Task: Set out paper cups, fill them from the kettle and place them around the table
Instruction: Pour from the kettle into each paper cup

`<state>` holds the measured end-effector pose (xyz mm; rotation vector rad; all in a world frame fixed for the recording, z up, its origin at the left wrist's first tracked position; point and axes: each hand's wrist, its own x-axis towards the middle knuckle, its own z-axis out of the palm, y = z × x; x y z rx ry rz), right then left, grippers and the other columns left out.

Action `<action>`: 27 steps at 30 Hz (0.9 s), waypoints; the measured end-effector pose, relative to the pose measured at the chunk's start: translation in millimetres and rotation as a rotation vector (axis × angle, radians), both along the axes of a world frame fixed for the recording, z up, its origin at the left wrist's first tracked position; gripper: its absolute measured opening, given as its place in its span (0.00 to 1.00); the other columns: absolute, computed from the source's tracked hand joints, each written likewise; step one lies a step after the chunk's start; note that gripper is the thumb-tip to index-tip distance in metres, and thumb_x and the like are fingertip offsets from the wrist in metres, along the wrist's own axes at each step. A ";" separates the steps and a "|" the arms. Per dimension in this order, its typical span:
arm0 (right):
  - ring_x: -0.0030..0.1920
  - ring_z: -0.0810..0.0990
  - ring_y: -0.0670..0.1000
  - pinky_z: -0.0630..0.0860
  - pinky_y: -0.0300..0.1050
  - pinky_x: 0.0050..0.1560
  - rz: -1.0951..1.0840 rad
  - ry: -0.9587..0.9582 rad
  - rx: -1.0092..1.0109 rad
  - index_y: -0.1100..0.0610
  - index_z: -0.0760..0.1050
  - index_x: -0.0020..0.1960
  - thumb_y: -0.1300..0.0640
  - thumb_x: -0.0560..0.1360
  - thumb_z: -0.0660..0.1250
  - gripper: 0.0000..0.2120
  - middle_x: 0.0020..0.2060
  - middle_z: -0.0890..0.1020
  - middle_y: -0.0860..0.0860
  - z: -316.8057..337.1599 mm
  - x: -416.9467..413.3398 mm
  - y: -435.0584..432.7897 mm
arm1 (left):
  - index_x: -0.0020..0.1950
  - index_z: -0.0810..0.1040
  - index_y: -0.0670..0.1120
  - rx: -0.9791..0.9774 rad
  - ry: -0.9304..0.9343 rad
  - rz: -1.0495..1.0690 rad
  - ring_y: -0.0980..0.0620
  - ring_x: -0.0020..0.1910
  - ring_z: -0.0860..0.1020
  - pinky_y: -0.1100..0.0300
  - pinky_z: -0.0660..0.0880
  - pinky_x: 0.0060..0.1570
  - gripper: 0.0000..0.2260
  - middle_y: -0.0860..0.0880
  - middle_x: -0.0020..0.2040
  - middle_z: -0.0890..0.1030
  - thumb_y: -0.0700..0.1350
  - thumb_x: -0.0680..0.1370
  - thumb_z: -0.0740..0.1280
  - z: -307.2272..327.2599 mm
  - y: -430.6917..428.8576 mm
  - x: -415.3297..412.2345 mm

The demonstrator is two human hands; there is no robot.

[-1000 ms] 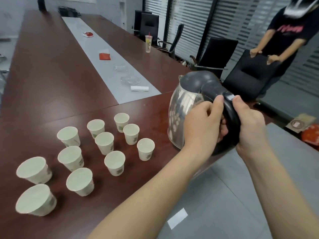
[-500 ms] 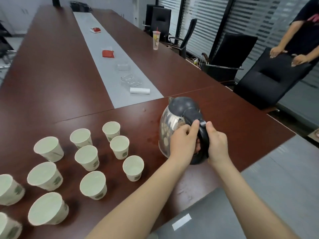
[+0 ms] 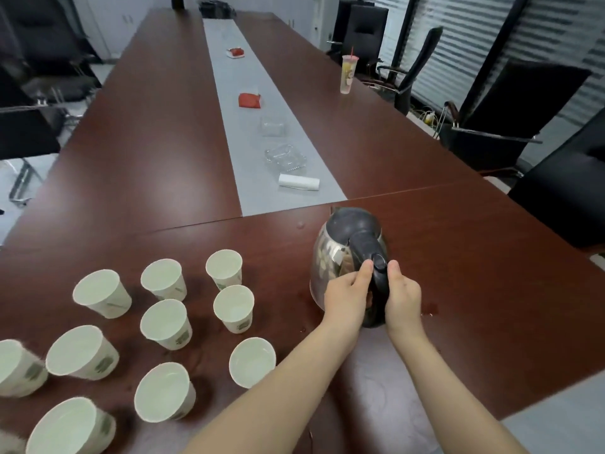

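A steel kettle [image 3: 330, 260] with a black lid and handle stands upright on the dark wooden table [image 3: 474, 290]. My left hand [image 3: 347, 296] and my right hand [image 3: 402, 298] both grip its black handle from either side. Several white paper cups stand open-topped in a cluster to the kettle's left, the closest one [image 3: 252, 361] just beside my left forearm, another [image 3: 234, 308] a little farther off. More cups [image 3: 82, 352] reach to the left edge of the view.
A grey runner [image 3: 248, 126] down the table carries a white roll [image 3: 298, 182], clear glass dishes [image 3: 284, 157] and a red packet [image 3: 249, 100]. A plastic drink cup with a straw [image 3: 348, 73] stands far right. Black office chairs [image 3: 510, 119] line the right side. Water drops lie near the kettle.
The kettle has come down and forward from the air at the table's corner and now stands on the table. Both hands stayed on its handle. The view shifted left.
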<state>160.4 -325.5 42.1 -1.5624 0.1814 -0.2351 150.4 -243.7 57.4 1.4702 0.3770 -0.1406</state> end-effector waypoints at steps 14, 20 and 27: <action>0.27 0.66 0.43 0.63 0.39 0.29 0.082 0.010 -0.051 0.57 0.66 0.28 0.41 0.70 0.56 0.21 0.25 0.69 0.49 -36.9 36.0 -19.9 | 0.25 0.62 0.48 0.025 -0.005 0.129 0.60 0.22 0.60 0.68 0.57 0.24 0.24 0.56 0.22 0.62 0.47 0.79 0.65 -25.8 -23.8 30.2; 0.28 0.65 0.44 0.63 0.43 0.31 0.077 0.007 -0.096 0.57 0.65 0.29 0.41 0.72 0.54 0.21 0.27 0.68 0.53 -50.4 29.4 -25.5 | 0.32 0.71 0.41 0.023 -0.025 0.111 0.50 0.32 0.65 0.59 0.61 0.32 0.19 0.44 0.30 0.68 0.49 0.79 0.65 -31.8 -27.6 21.5; 0.29 0.69 0.44 0.66 0.43 0.33 0.091 0.006 -0.155 0.55 0.69 0.30 0.36 0.69 0.51 0.25 0.27 0.73 0.50 -55.1 31.1 -27.8 | 0.28 0.69 0.45 0.076 -0.006 0.120 0.52 0.31 0.64 0.58 0.61 0.33 0.21 0.48 0.28 0.67 0.50 0.79 0.65 -30.9 -27.4 22.2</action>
